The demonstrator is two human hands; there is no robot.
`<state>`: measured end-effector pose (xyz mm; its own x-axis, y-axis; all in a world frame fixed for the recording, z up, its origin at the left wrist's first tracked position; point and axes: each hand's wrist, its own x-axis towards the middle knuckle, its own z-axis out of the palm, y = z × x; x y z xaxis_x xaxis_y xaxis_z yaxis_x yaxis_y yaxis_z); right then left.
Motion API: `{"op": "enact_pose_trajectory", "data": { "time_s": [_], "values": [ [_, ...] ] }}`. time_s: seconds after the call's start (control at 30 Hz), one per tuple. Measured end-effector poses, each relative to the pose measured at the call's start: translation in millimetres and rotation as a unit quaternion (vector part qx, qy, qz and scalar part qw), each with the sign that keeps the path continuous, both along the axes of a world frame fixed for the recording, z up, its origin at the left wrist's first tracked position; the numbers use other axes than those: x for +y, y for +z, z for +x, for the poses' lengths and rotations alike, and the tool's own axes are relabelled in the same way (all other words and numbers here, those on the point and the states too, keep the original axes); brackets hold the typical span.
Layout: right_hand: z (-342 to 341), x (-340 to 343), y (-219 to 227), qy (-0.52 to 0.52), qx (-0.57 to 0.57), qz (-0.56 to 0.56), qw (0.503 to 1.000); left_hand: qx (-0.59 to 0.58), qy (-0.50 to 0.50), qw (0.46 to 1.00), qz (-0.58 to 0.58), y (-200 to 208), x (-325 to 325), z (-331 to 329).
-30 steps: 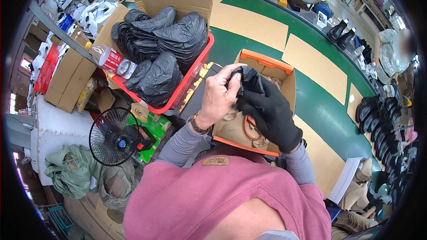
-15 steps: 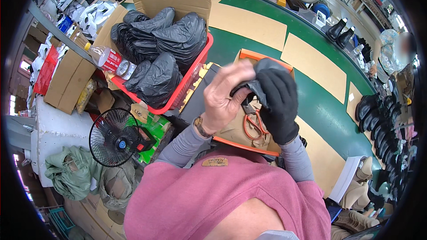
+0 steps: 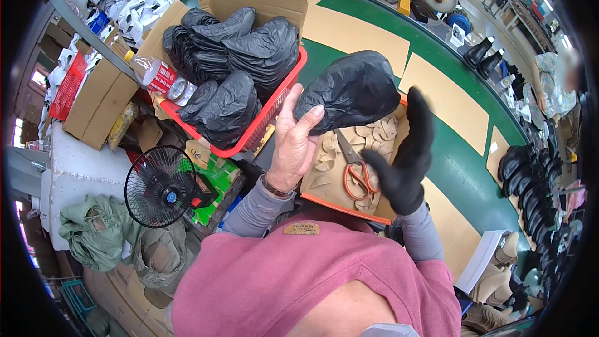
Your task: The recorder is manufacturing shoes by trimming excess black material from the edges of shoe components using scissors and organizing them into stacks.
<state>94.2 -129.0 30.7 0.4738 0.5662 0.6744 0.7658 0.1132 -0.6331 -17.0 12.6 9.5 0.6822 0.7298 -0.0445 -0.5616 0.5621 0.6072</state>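
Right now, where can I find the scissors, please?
In the head view, the scissors lie in the orange-rimmed box among tan scraps, below the black piece in the left hand and left of the gloved right hand.

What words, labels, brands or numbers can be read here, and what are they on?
I'll say where writing stands without copying it.
Plastic bottle: white lettering on its red label.
Tan tag by the fan: dark marks.
Brown patch on the pink top: too small to read.
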Motion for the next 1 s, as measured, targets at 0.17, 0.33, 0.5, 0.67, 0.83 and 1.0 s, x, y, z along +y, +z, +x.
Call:
{"op": "enact_pose_trajectory", "data": {
  "time_s": [0.17, 0.33, 0.5, 0.67, 0.83, 1.0],
  "values": [
    [17.7, 10.1, 10.3, 0.138, 0.442, -0.008, 0.887, 0.012, 0.003, 0.993, 0.121, -3.7, -14.1, -1.8],
    [16.2, 27.8, 7.6, 0.133, 0.386, 0.012, 0.913, -0.035, 0.002, 0.999, 0.039, 5.6, 3.5, -17.0],
    [-24.8, 24.4, -7.9, -0.009, 0.047, 0.024, 0.999, -0.059, 0.156, 0.986, 0.004, 1.6, 7.9, -30.6],
    [-61.0, 53.7, 0.7, 0.127, 0.06, -0.019, 0.99, -0.036, 0.196, 0.978, 0.065, 0.6, -12.5, -42.0],
    [-46.6, 82.2, 4.4, 0.237, 0.349, 0.07, 0.904, -0.046, 0.217, 0.972, 0.083, 3.0, -12.4, -63.6],
    [-31.8, 121.8, 25.4, 0.342, 0.365, 0.003, 0.866, 0.115, 0.259, 0.934, 0.22, 20.7, 27.8, -89.3]
  ]
}}
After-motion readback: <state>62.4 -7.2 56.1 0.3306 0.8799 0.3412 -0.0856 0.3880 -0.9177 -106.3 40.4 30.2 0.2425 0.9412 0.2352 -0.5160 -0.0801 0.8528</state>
